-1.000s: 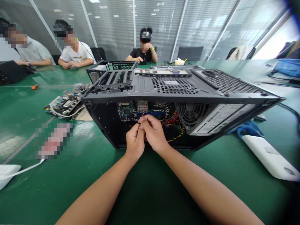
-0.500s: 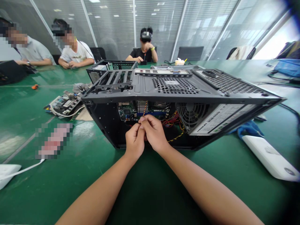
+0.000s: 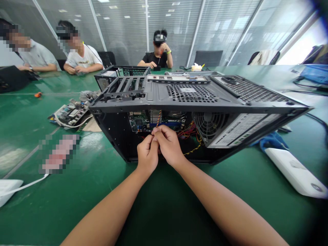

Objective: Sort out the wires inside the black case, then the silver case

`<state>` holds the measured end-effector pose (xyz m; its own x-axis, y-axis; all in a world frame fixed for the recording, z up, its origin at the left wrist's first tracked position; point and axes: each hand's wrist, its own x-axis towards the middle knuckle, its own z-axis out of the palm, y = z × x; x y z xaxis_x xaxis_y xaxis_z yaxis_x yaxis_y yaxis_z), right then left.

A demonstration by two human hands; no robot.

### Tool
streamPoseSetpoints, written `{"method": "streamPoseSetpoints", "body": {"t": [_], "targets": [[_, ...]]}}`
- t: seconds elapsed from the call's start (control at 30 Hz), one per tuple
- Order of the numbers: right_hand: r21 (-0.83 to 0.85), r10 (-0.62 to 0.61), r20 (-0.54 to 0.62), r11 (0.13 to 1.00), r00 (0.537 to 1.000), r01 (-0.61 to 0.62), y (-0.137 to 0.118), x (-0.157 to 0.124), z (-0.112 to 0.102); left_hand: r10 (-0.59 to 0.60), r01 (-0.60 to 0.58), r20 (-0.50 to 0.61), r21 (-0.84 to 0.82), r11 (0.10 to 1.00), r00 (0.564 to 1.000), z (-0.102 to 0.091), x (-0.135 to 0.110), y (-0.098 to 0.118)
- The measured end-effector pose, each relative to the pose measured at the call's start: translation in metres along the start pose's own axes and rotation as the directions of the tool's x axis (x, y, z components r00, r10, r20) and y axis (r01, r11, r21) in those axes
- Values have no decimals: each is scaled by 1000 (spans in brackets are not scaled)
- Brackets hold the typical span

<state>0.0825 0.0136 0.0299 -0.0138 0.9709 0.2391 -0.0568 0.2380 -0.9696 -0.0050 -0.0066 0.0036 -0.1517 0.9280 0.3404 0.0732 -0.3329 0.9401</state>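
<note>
A black computer case (image 3: 156, 101) lies in front of me with its side open towards me. My left hand (image 3: 148, 150) and my right hand (image 3: 169, 145) meet at the opening, fingertips pinched together. Between them they grip the lower end of a thin twisted orange-and-black cable (image 3: 159, 118); its tip is hidden by my fingers. Behind it sits the green motherboard (image 3: 138, 123) with a silver heatsink (image 3: 154, 117). To the right is the power supply (image 3: 228, 133) with its fan grille, and red and yellow wires (image 3: 191, 130) hang beside my right hand.
Loose circuit boards (image 3: 71, 112) lie left of the case, near a blurred pink object (image 3: 60, 153) on a white cable. A white device (image 3: 294, 172) and blue cloth (image 3: 275, 141) are at right. Three people sit across the green table (image 3: 102, 205). Another metal frame (image 3: 102, 82) stands behind.
My hands and the cable stay practically in place. Across the table, the raised hand of the person in black has shifted slightly.
</note>
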Motion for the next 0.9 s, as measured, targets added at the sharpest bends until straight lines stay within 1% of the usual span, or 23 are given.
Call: {"method": "streamPoseSetpoints", "body": {"t": [0.57, 0.9], "targets": [[-7, -25, -2, 1000, 1000, 25, 1, 0, 1, -14, 15, 19, -31, 999, 1000, 1, 1, 1], [-10, -24, -12, 1000, 1000, 24, 3, 1, 2, 2, -2, 11, -23, 1000, 1000, 2, 0, -1]]}}
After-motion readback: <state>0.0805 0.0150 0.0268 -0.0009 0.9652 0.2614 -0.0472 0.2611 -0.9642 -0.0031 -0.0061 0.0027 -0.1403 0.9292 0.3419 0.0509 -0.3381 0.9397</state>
